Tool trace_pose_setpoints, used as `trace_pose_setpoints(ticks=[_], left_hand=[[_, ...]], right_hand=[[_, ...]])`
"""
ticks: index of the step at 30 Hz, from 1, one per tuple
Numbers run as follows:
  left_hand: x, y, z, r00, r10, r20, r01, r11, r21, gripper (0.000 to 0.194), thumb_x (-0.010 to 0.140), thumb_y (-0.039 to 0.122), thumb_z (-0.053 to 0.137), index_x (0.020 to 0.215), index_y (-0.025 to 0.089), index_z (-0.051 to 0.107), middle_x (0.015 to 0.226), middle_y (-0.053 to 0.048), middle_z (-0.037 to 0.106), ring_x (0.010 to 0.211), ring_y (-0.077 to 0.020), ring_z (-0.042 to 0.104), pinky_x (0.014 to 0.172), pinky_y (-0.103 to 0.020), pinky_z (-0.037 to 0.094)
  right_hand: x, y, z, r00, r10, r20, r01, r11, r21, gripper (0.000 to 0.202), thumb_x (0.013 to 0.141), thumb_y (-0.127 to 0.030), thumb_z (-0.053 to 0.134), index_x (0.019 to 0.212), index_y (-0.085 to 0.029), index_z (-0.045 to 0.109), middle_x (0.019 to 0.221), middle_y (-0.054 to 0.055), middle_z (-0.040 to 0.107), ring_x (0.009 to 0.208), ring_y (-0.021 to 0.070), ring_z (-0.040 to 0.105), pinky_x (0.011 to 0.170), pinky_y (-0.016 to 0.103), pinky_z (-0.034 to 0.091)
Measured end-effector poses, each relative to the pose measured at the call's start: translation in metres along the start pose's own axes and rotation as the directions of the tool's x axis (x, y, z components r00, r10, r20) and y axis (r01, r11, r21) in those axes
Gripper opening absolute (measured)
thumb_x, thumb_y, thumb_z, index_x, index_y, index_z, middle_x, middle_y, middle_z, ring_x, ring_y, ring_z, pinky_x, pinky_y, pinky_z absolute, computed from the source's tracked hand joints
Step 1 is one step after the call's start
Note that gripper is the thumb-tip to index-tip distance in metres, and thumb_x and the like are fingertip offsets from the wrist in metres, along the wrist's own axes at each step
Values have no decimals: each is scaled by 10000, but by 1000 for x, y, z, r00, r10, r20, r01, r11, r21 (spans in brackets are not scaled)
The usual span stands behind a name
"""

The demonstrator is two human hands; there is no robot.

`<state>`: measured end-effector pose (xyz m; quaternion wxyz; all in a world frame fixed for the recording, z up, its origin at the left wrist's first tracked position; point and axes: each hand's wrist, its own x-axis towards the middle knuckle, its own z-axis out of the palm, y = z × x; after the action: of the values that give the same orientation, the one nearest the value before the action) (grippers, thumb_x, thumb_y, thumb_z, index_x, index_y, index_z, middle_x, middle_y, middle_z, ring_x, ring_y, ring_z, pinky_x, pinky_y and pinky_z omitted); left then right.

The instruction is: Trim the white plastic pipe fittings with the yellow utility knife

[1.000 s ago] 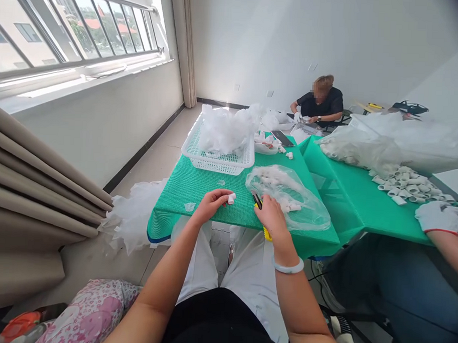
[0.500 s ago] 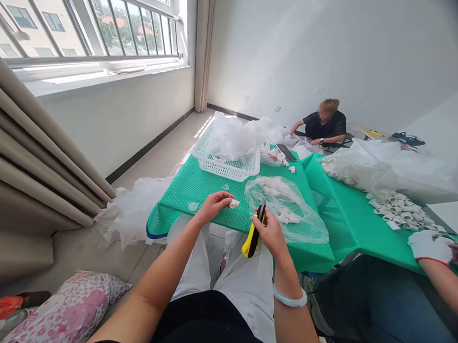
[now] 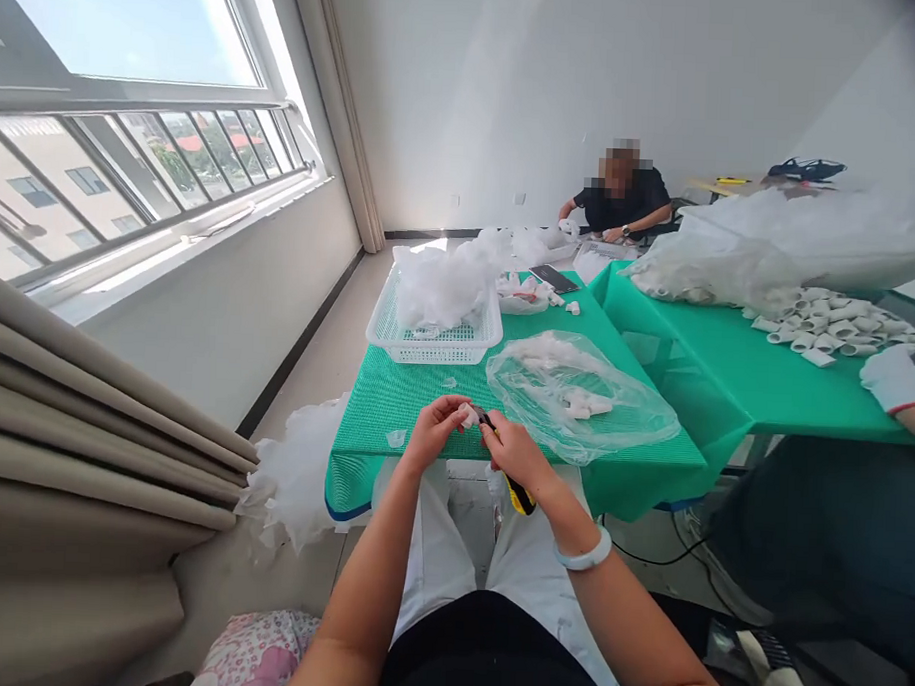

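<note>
My left hand (image 3: 437, 428) is closed on a small white plastic pipe fitting (image 3: 468, 415), held above the front edge of the green-covered table (image 3: 372, 420). In my right hand (image 3: 515, 449) is a yellow and black utility knife (image 3: 521, 497), fingers wrapped round its body. Its blade end meets the fitting, partly hidden by my fingers. A clear plastic bag (image 3: 627, 419) with white fittings (image 3: 586, 404) lies just beyond my right hand. Small translucent scraps (image 3: 396, 438) rest on the cloth left of my left hand.
A white plastic basket (image 3: 434, 352) heaped with thin white film stands further back. On the right table are a large bag (image 3: 731, 257) and a pile of fittings (image 3: 840, 326), near a co-worker's gloved hand (image 3: 901, 379). Another person (image 3: 635, 199) sits at the back.
My right hand has brought the knife left, its blade end now against the fitting in my left hand. The view has shifted and tilted. The co-worker's gloved hand appears further right.
</note>
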<state>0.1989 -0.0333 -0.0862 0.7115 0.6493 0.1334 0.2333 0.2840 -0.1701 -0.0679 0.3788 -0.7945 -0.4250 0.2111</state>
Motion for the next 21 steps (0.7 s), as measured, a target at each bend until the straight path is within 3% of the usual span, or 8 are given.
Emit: trace_pose_setpoints(ticks=[3, 6, 10, 15, 21], left_hand=[[1, 0, 0, 1000, 4, -3, -4, 1000, -22, 343, 732, 395, 672, 965, 144, 648, 866, -68, 699, 688, -127, 588, 590, -240, 461], [2, -1, 0, 1000, 5, -19, -6, 999, -53, 330, 706, 381, 700, 937, 150, 650, 828, -50, 701, 640, -113, 579, 581, -240, 463], [1, -2, -1, 1000, 0, -1, 0, 999, -35, 294, 718, 370, 690, 912, 150, 668, 872, -63, 714, 746, -149, 625, 700, -280, 492], [0, -2, -2, 1000, 6, 22, -6, 1000, -9, 298, 736, 379, 668, 934, 158, 678, 903, -67, 717, 796, -168, 640, 734, -291, 495], [-1, -2, 0, 1000, 6, -4, -6, 1000, 30, 290, 739, 377, 659, 919, 150, 666, 901, -72, 719, 829, -175, 642, 757, -297, 495]], right_hand=[[-2, 1, 1, 998, -41, -51, 38, 997, -62, 151, 893, -244, 338, 758, -224, 403, 629, -6, 577, 512, 143, 540, 482, 244, 295], [-3, -2, 4, 996, -39, -75, 30, 993, -117, 199, 916, -336, 373, 758, -221, 410, 628, 3, 582, 559, 162, 547, 494, 248, 264], [-3, -7, 10, 995, 10, -102, -32, 976, -215, 292, 916, -452, 397, 769, -208, 458, 665, 39, 625, 601, 184, 581, 494, 255, 232], [-3, -9, 12, 993, 0, -120, -36, 953, -300, 343, 937, -451, 347, 792, -195, 524, 665, 63, 654, 603, 193, 604, 491, 268, 213], [-4, -4, 16, 987, -77, -144, 35, 962, -272, 386, 943, -448, 303, 773, -205, 550, 649, 62, 657, 581, 187, 604, 506, 267, 249]])
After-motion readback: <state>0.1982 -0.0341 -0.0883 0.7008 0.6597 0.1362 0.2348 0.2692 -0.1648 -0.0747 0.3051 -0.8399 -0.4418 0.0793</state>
